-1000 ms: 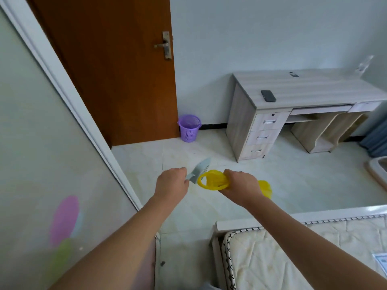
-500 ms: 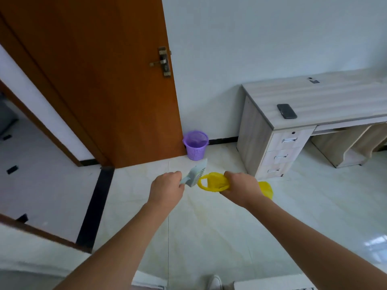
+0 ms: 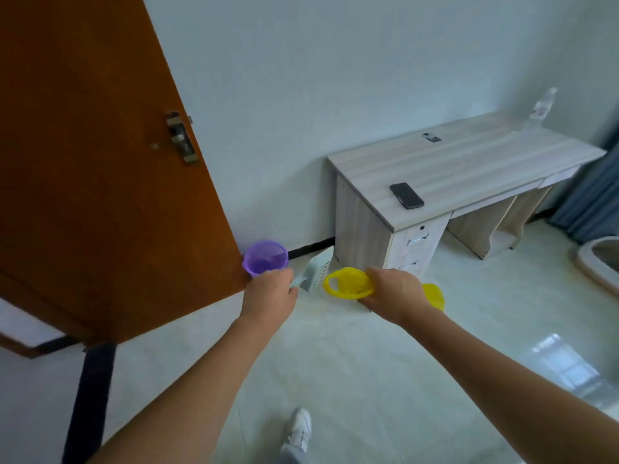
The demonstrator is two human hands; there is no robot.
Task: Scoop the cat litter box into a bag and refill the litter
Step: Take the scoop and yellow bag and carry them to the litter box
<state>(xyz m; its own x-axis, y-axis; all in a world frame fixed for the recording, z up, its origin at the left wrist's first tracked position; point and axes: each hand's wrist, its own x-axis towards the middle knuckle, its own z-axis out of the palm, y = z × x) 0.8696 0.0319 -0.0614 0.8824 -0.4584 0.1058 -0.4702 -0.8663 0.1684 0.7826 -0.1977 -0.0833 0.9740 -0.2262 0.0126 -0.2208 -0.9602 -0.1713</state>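
- This was a room in a home, by its furnishing a bedroom or study.
- Just beyond the right hand's [image 3: 397,293] grip on the yellow bag [image 3: 348,283] stood a pale wood desk [image 3: 469,162] with drawers (a dark phone [image 3: 406,195] lay on its top).
- Just past the left hand's [image 3: 269,294] grip on the scoop [image 3: 316,274], a small purple wastebasket [image 3: 264,257] sat by the wall.
- Left of and above that grip stood an open brown wooden door [image 3: 100,162].
- Below both grips lay glossy pale floor tiles [image 3: 368,380]; far to the right of them hung a blue curtain [image 3: 596,195].
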